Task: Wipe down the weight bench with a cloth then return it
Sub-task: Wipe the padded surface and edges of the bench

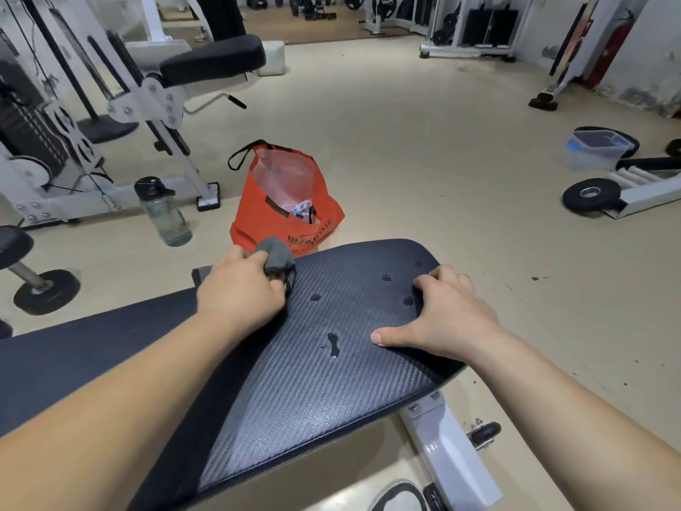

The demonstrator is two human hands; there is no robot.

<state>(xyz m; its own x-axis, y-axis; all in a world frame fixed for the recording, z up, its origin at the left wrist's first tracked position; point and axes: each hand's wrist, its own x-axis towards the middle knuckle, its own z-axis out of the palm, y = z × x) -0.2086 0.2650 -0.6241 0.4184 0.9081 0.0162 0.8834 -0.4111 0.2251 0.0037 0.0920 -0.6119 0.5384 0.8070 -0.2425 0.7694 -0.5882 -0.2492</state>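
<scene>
1. The left hand (239, 285) is clenching a bunched grey cloth (274, 254), fingers wrapped round it. It is pressing the cloth against the far left edge of the weight bench's padded worktop (313, 392).
2. The right hand (447, 315) is bracing on the pad's right edge. Its thumb is lying flat and its fingers (442, 276) are bent with the tips pressing down, grasping nothing.
3. Several droplets (333, 343) are sitting on the textured surface between the two hands, the largest just beside the right thumb. By that, the wiping is probably only beginning.
4. Because the cloth is wadded up, little of it is meeting the pad. A stroke may be pushing the water along in streaks instead of soaking it up, and the woven texture could be holding moisture in its grooves.
5. A sweep towards the right is heading for the bracing hand. Unless that hand lifts, the patch under the palm and the droplets by the fingertips are likely to be missed.
6. An open orange bag (265, 212) and a water bottle (164, 212) are standing on the floor just beyond the far edge. An overshooting stroke could be flicking water off the pad into the bag or onto the floor, leaving a slippery spot.
7. Where the cloth belongs for its return is not showing.
</scene>
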